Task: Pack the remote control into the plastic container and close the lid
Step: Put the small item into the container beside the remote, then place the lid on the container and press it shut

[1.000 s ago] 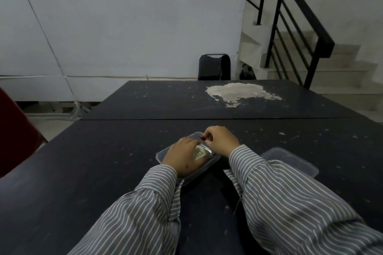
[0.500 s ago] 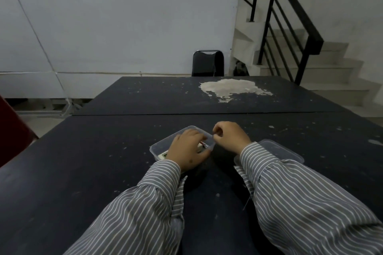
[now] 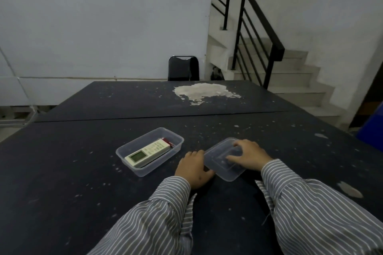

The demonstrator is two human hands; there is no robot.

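Grip shifted from container (image 3: 163, 160) to lid (image 3: 223, 168): right hand (image 3: 250, 155) flat on top, hold of left hand (image 3: 192, 168) unclear.

Scuffed dark table (image 3: 83, 172) carrying an open tub and its loose lid.

The top is near-black and dotted with pale flecks. A straight seam (image 3: 145, 117) crosses it from 9 to 3 o'clock. Beyond the seam, at 1 o'clock, the coating has worn away in a wide pale patch (image 3: 203, 92). A smaller pale chip (image 3: 350, 189) shows at 4 o'clock near the right edge. The clear plastic container (image 3: 163, 160) stands near the middle, set at an angle. Its lid (image 3: 217, 163) lies flat just beside it, at 4 o'clock from it and not touching it. The left hand (image 3: 193, 168) rests on the tabletop against the lid's 8 o'clock edge.
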